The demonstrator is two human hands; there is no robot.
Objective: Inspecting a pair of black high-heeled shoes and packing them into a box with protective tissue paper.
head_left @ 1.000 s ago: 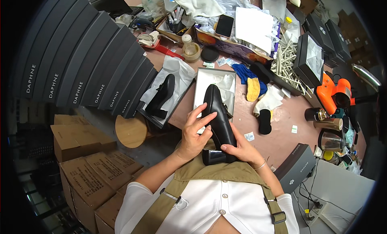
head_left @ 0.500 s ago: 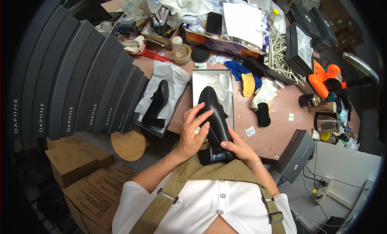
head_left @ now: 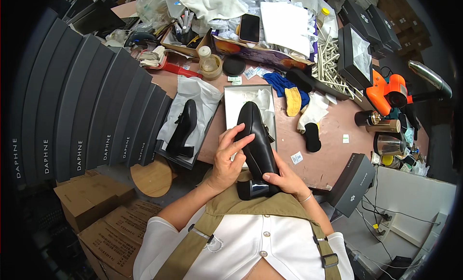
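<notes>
Pink tabletop (head_left: 330, 147): shifted slightly toward 9 o'clock in view; hold judged little altered.
Black shoe (head_left: 254, 135): held, toe toward open box (head_left: 232, 104) at 12.
Left hand (head_left: 225, 163): fingers spread on upper; thumb contact cannot be told.
Right hand (head_left: 290, 181): heel end pinched.
Second shoe (head_left: 183, 128): boxed at 9; phone (head_left: 249, 29) at 12.
Cartons (head_left: 113, 231): seen at 8.

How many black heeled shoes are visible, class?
2: one black heeled shoe gripped by the right hand, the other in the paper-lined shoebox further left. More may be hidden.
</notes>
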